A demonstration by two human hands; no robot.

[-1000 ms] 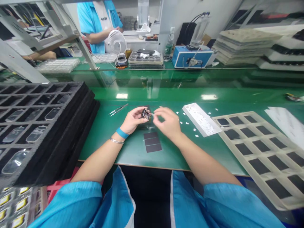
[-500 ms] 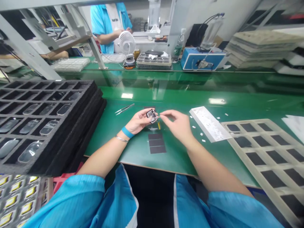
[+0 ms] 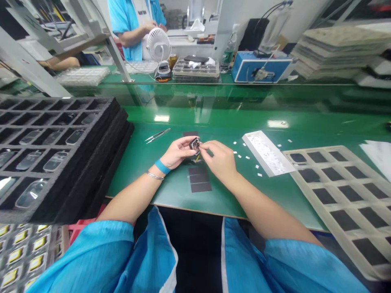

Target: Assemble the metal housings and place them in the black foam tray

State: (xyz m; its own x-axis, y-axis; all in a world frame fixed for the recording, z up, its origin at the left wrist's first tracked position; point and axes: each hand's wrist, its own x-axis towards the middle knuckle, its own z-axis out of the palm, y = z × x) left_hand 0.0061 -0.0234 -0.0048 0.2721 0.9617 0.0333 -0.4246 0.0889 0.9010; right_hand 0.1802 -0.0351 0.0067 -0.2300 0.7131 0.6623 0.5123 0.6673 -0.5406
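Between the thumb and fingers of my left hand is a smartwatch case, a small dark rounded frame with parts visible inside. It is tilted towards the right. My right hand is closed in a pinch at the case's right edge; whatever its fingertips hold is too small to make out. A bit of yellow shows just below the case. Under the hands, dark rectangular pads lie on the green tabletop. Metal tweezers rest to the left of my left hand.
Black foam trays holding clear covers are stacked at left. On the right stand a white box of small white pieces, some scattered beside it, and a pale compartment tray. Across the bench are a white fan, a blue case and another person.
My right hand has moved left, from just beside the smartwatch case to its edge. The case has turned more edge-on. The whole view has shifted slightly.
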